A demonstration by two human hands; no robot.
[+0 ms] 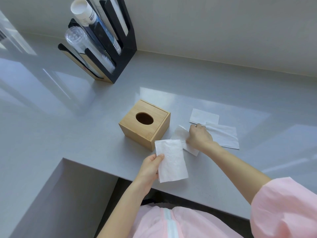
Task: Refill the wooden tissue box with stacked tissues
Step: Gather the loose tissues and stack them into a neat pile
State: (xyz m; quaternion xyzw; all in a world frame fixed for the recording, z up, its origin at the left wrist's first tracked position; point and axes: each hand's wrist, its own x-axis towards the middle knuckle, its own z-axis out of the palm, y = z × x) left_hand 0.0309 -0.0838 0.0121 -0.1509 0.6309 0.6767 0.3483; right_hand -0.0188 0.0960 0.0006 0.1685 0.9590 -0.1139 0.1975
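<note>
The wooden tissue box point(137, 130) stands on the grey counter point(85, 134), lid on, its oval opening dark. My left hand point(150, 166) holds a folded white tissue point(171, 162) upright just in front of the box. My right hand point(199, 137) is to the right of the box, fingers pinching a second tissue point(181, 134) that lies partly lifted off the counter. Two more folded tissues lie flat further right: one point(204, 115) at the back, one point(224, 136) partly under my right hand.
A black cup dispenser point(118, 60) with paper cups and clear plastic cups stands at the back left against the wall. The counter's front edge steps back at the left point(89, 167), below my left hand.
</note>
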